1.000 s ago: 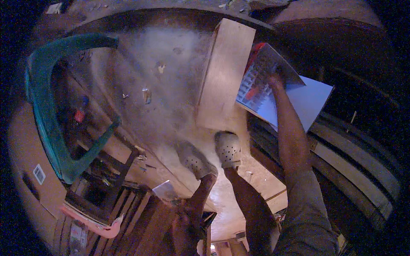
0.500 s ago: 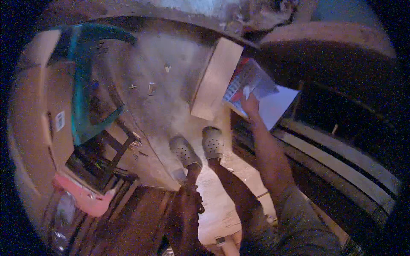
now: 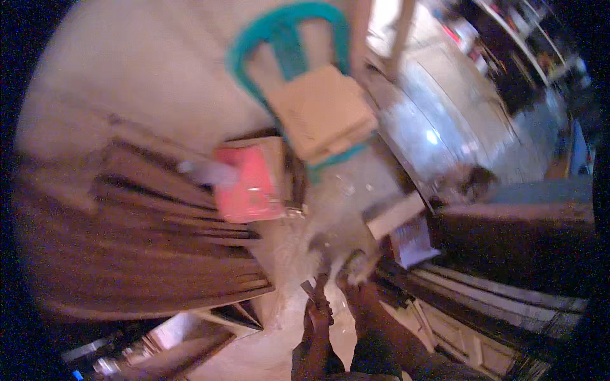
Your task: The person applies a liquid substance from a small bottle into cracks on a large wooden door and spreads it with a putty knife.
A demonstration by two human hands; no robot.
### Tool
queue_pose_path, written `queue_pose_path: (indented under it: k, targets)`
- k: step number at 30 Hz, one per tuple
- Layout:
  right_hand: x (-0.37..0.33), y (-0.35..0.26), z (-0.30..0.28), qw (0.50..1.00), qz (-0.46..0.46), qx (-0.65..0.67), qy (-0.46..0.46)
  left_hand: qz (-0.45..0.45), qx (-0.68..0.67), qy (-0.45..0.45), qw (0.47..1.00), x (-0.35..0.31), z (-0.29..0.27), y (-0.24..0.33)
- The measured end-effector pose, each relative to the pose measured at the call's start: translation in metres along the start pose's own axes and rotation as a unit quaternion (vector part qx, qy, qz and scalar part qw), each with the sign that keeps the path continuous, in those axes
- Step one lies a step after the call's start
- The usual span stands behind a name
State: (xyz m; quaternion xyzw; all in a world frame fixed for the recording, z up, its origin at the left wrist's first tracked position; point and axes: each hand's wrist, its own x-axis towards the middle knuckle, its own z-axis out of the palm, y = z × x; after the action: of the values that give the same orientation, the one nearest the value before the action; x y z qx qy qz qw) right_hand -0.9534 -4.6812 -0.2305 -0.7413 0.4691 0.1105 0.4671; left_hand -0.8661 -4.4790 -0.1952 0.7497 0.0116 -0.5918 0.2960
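- We are seemingly standing between steps: our left hand (image 3: 316,317) is hanging low and near, its fingers too blurred to tell; the right hand is showing nowhere.
- The papers (image 3: 413,242) are lying right of it, beside a block (image 3: 394,213).
- Any reach is calling for steadying first.

chair (image 3: 287,25): teal | box (image 3: 246,184): pink | boards (image 3: 133,254): dark brown

One forearm hangs low, its blurred hand (image 3: 318,312) pointing downward.

A glossy teal plastic chair (image 3: 286,38) holds matt cardboard boxes (image 3: 321,114); dark planed wooden boards (image 3: 140,241) lie left, dusty concrete floor (image 3: 127,82) beyond.
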Motion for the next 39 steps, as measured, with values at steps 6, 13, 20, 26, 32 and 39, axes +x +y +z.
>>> queue_pose_path:
  k: [6,13,20,26,32,39]
  targets:
    - [-0.112,-0.101,0.064,0.963,-0.114,-0.087,-0.227,0.025,-0.126,0.161,0.978,-0.079,-0.036,-0.085]
    - [-0.165,-0.198,0.118,0.843,-0.314,-0.311,-0.307,0.075,-0.244,0.324,0.911,-0.132,-0.036,-0.252]
    - [-0.280,-0.183,0.197,0.712,-0.362,-0.505,-0.328,-0.083,-0.311,0.413,0.852,-0.323,0.064,-0.511]
    - [-0.370,-0.196,0.300,0.611,-0.392,-0.602,-0.332,-0.294,-0.519,0.649,0.472,-0.492,0.145,-0.693]
    - [-0.466,-0.274,0.493,0.542,-0.497,-0.587,-0.339,-0.347,-0.653,0.632,0.231,-0.503,0.167,-0.718]
    - [-0.543,-0.312,0.764,0.452,-0.599,-0.570,-0.334,-0.397,-0.703,0.543,0.231,-0.491,0.044,-0.733]
